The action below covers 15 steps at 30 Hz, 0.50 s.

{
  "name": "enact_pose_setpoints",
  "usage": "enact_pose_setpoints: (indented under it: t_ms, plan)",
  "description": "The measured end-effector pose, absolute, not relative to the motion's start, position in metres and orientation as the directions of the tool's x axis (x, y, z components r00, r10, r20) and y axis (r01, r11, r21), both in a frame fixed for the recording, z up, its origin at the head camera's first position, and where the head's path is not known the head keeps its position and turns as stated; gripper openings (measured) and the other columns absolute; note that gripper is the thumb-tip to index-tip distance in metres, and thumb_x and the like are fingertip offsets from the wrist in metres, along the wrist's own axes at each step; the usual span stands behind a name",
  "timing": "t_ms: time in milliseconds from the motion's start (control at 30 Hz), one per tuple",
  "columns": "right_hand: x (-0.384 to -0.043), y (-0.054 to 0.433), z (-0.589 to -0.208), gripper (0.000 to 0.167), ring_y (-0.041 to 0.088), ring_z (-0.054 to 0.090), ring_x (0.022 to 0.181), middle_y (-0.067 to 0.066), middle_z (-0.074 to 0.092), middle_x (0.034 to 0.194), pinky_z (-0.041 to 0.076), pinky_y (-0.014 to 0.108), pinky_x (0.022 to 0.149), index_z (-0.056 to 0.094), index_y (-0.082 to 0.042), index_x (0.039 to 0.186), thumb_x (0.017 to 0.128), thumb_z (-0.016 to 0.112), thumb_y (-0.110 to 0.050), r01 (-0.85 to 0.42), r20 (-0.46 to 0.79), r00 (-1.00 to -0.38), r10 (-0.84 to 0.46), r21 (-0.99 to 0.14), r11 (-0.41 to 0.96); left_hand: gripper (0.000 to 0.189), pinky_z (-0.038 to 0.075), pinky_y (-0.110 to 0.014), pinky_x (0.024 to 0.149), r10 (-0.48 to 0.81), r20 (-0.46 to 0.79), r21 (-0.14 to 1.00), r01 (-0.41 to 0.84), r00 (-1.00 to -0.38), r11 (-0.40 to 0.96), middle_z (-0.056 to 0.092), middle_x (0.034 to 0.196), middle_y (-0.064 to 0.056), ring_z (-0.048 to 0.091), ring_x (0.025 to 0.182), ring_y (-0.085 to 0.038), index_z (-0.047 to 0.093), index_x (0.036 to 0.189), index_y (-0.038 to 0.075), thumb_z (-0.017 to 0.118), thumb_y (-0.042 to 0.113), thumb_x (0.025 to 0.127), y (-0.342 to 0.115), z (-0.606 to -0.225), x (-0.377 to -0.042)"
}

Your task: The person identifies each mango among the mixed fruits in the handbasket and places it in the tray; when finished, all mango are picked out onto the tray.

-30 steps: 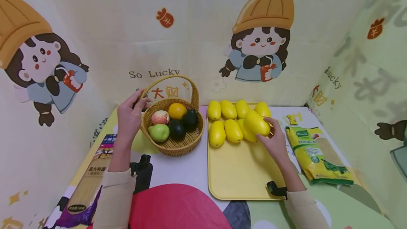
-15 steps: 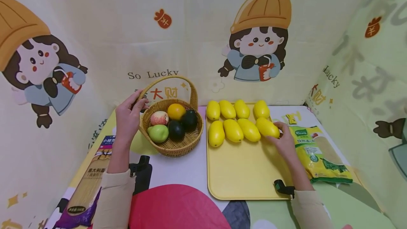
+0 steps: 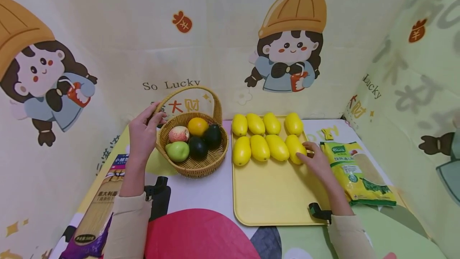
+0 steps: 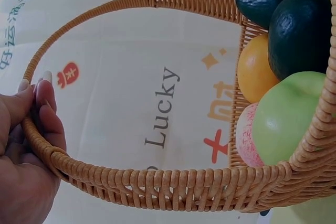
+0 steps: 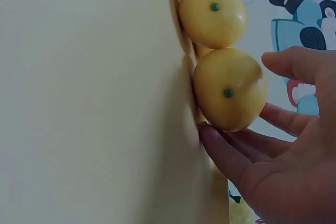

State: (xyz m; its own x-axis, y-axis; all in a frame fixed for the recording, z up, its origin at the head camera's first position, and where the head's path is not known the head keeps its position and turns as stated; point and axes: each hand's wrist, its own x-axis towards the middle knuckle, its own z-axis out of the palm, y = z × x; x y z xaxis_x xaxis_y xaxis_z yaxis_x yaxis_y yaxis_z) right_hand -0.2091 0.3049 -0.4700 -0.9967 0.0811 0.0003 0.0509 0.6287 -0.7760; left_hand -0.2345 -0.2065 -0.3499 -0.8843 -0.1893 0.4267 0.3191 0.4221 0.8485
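My left hand (image 3: 141, 133) grips the handle of a wicker basket (image 3: 195, 171), thumb and fingers curled round it in the left wrist view. Inside lie a green pear-like fruit (image 3: 177, 152), a speckled peach (image 3: 179, 134), an orange (image 3: 197, 126) and two dark avocados (image 3: 198, 148). My right hand (image 3: 319, 164) is at the right end of the front row of yellow mangoes on a yellow tray (image 3: 276, 199). Its fingers touch the last mango (image 5: 230, 90), which rests on the tray; the thumb stands slightly off its surface in the right wrist view.
Several more mangoes (image 3: 260, 148) lie in two rows at the tray's back. Right of the tray are a yellow-green Knorr packet (image 3: 359, 173) and a small yellow wrapper (image 3: 327, 134). A spaghetti pack (image 3: 98, 207) lies at the left. A printed cloth wall (image 3: 215, 51) rises behind.
The right hand has lowered its mango from above the others onto the tray at the front row's right end, and the mango has turned more upright. The left hand keeps holding the basket handle.
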Motion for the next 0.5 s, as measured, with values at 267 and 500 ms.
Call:
enact_pose_setpoints:
  t_ms: [267,500]
  plan:
    - [-0.2086,0.303,-0.4694,0.068,0.047,0.049,0.13,0.029,0.043,0.147,0.045,0.057,0.107,0.036,-0.004,0.15,0.099,0.057,-0.044,0.083,-0.025,-0.995,0.1,-0.774,0.628,0.039,0.048,-0.01,0.081,-0.182,0.434,0.837,0.321,-0.882,0.443,0.069,0.106,-0.001,0.065,0.091,-0.011,0.056,0.142,0.03,0.052,0.035,0.103,-0.2085,-0.3494,-0.2337]
    - [-0.209,0.3014,-0.4701,0.065,0.045,0.044,0.135,0.027,0.043,0.149,0.04,0.058,0.111,0.038,-0.001,0.149,0.1,0.056,-0.038,0.027,0.044,-0.994,0.102,-0.795,0.606,0.039,0.05,-0.008,0.087,-0.164,0.443,0.835,0.339,-0.881,0.433,0.071,0.115,-0.008,0.068,0.094,-0.005,0.055,0.142,0.031,0.052,0.033,0.103,-0.2137,-0.348,-0.2335]
